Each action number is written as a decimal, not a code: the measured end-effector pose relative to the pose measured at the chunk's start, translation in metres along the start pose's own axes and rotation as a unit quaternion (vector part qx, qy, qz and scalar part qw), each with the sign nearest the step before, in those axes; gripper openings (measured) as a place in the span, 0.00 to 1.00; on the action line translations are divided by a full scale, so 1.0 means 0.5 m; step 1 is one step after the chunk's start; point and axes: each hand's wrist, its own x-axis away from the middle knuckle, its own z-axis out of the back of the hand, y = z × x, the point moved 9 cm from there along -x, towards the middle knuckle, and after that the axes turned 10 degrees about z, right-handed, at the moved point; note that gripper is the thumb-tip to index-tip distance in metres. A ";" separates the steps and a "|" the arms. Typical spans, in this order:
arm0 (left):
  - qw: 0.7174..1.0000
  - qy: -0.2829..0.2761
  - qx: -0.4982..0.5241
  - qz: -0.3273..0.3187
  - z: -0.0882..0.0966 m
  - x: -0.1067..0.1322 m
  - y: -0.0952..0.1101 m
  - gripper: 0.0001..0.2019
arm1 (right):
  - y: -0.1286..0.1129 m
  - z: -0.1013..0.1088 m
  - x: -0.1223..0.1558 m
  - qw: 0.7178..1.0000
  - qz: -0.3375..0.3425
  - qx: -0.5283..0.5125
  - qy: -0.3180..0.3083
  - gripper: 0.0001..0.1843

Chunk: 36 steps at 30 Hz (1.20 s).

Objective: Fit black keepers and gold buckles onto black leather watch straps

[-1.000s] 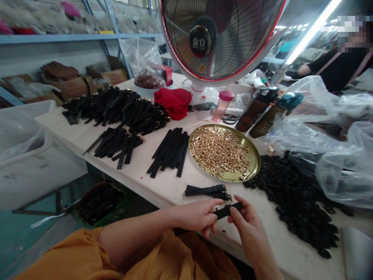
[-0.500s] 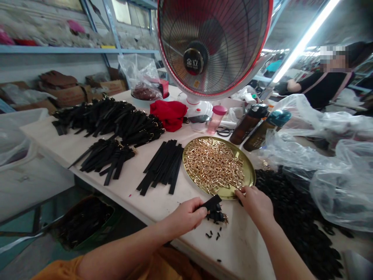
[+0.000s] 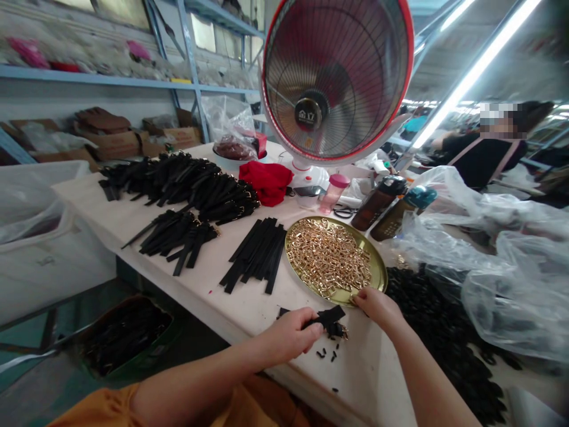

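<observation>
Now the left hand (image 3: 297, 335), low in the centre of the frame, has its fingers wrapped around a black strap (image 3: 333, 315) — buckled straps (image 3: 336, 332) lie just beneath on the tabletop (image 3: 364, 373). Farther right, the right hand (image 3: 379, 308) is at the gold tray (image 3: 379, 268)'s lower rim, fingers bunched — whether they grasp one of the gold buckles (image 3: 331, 252), one cannot tell.

"金立" on the fan hub (image 3: 308, 112)
</observation>
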 end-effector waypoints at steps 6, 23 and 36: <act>1.000 0.016 -0.002 0.002 0.019 0.013 -0.008 0.09 | -0.034 0.035 0.007 0.994 0.027 -0.094 0.054 0.09; 0.984 0.159 0.060 -0.048 0.076 -0.032 0.036 0.07 | -0.231 0.033 0.132 0.920 0.159 -0.336 0.127 0.21; 0.982 0.155 0.081 0.069 0.136 -0.023 0.001 0.10 | -0.320 0.034 -0.060 0.931 0.297 0.041 0.210 0.19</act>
